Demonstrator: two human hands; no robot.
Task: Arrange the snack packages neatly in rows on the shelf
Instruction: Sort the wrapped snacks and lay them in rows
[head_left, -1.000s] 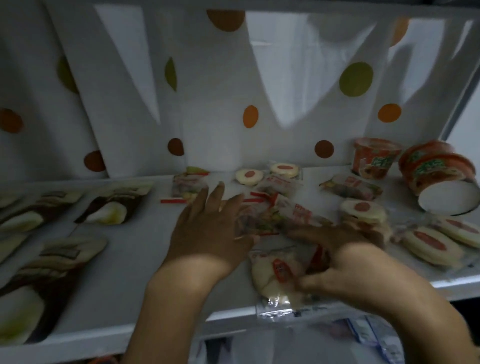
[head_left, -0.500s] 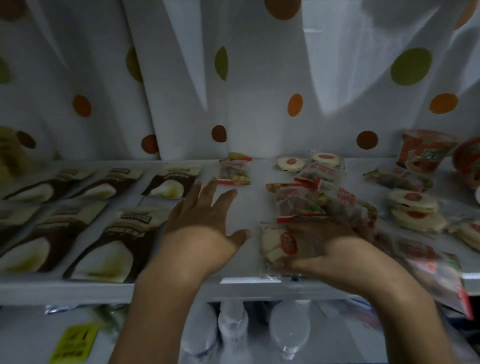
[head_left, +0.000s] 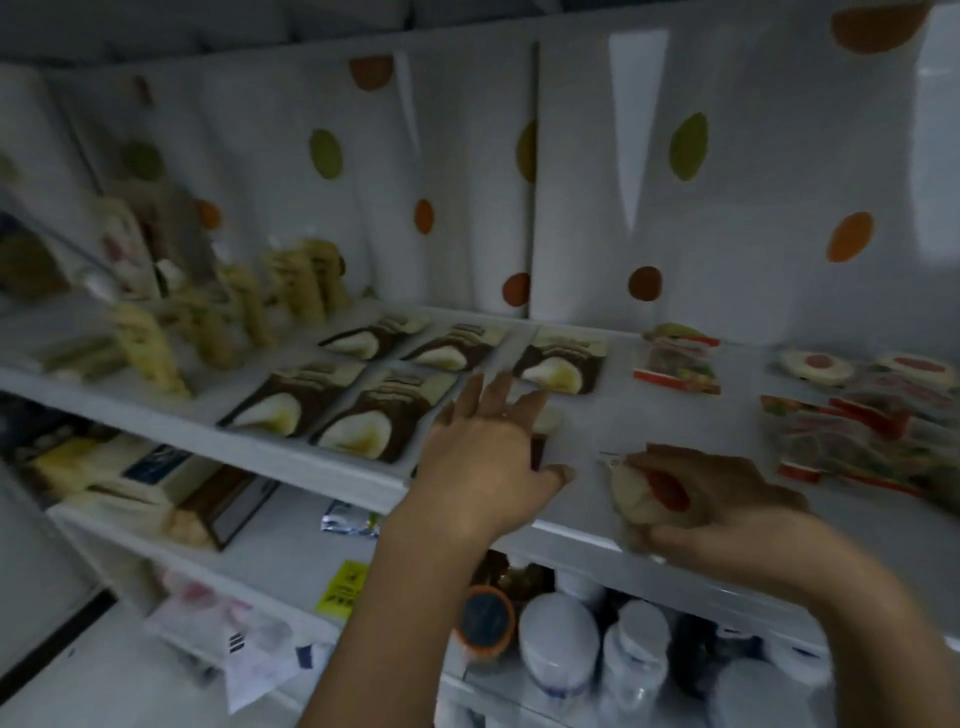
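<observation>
My right hand (head_left: 722, 504) grips a clear snack pack with a pale round cake and a red label (head_left: 647, 493) at the front edge of the white shelf (head_left: 587, 540). My left hand (head_left: 488, 452) lies flat with fingers spread on the shelf, over a brown-and-cream pack that is mostly hidden beneath it. Brown-and-cream snack packs (head_left: 358, 410) lie in two rows to the left of it. A loose heap of red-edged clear packs (head_left: 852, 431) sits at the right, with one red-edged pack (head_left: 675, 364) lying apart behind.
A spotted white curtain (head_left: 571, 182) hangs behind the shelf. Yellowish packs (head_left: 223, 322) stand at the far left. The shelf below holds boxes (head_left: 156, 478), a yellow tag (head_left: 345, 587) and white-capped bottles (head_left: 597, 644).
The view has swung left and down. My left hand moved left toward the brown-and-cream packs. My right hand brought the round-cake pack left, away from the heap.
</observation>
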